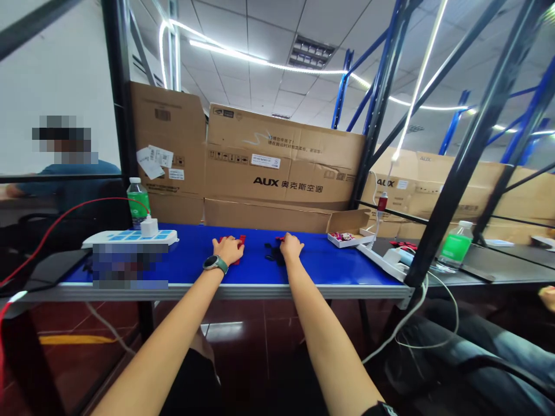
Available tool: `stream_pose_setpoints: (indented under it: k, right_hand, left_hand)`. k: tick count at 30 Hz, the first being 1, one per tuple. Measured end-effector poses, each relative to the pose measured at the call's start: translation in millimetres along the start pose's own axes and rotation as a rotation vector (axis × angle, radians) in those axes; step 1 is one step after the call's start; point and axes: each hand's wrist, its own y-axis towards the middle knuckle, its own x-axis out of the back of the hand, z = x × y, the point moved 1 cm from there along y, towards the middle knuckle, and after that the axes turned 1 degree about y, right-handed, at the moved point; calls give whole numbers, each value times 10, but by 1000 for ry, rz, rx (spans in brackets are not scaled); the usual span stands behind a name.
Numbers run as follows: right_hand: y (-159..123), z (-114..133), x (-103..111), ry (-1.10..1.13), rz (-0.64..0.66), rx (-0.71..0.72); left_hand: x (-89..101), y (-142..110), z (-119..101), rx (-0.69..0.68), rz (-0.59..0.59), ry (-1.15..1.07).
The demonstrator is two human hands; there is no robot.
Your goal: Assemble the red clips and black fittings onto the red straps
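Observation:
My left hand [229, 251], wearing a watch at the wrist, lies palm down over a red piece [242, 239] on the blue tabletop. Its fingers are spread over the piece, which looks like flat fabric, though most of it is hidden. To the right, my right hand [292, 247] is closed at the edge of a dark, strap-like piece [273, 253] lying on the table. A bit of red shows by its fingertips. What exactly the fingers pinch is too small to make out.
A white power strip [99, 238] and a green-labelled bottle [137, 202] stand at the left. An open small box [347, 238] with colourful items sits at the right, beside another power strip [381, 263]. Cardboard [281, 162] walls the back. People sit on both sides.

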Motion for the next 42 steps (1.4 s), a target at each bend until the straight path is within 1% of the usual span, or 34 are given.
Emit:
stream_pose_setpoints:
  k: [2, 4, 5, 6, 8, 10, 12, 14, 18, 21, 24, 30, 34, 37, 40, 42]
  right_hand:
    - [11, 41, 15, 169, -97, 52]
    - [22, 115, 3, 407, -159, 160]
    - [22, 160, -16, 523, -154, 207]
    - [16, 206, -43, 628, -122, 244]
    - [-16, 298, -104, 778, -2, 300]
    - [-66, 374, -151, 837, 107, 375]
    - [-114, 423, -168, 823, 152, 460]
    - [-148, 442, -158, 805, 157, 497]
    - [-194, 434, -103, 844, 173, 447]
    - [-220, 425, -60, 838, 122, 403]
    - [-223, 415, -40, 803, 42, 358]
    - [-203, 406, -73, 747, 62, 409]
    - [-206, 414, -87, 666, -6, 448]
    - [-210, 415, -77, 644, -54, 435]
    - [-223, 427, -60, 637, 20, 440]
    - [-243, 449, -38, 616, 38, 505]
  left_hand:
    - [54, 0, -41, -25, -93, -30]
    - [127, -7, -106, -137, -202, -73]
    - [162, -12, -141, -204, -241, -94]
    - [191, -17, -172, -270, -263, -112]
    - [225, -21, -219, -395, -257, -128]
    - [223, -14, -235, -498, -222, -130]
    - [201, 4, -225, -555, -206, -129]
    - [179, 23, -204, -581, -210, -133]
    - [179, 28, -185, -634, -221, -204]
    - [196, 15, -195, -667, -211, -273]
    - [197, 5, -202, -661, -188, -323]
    - [219, -34, -215, -610, -167, -393]
    - [238, -54, -239, -651, -153, -403]
    - [209, -38, -228, -665, -150, -422]
    - [133, 17, -182, -665, -155, -431]
    - [72, 69, -135, -635, -172, -436]
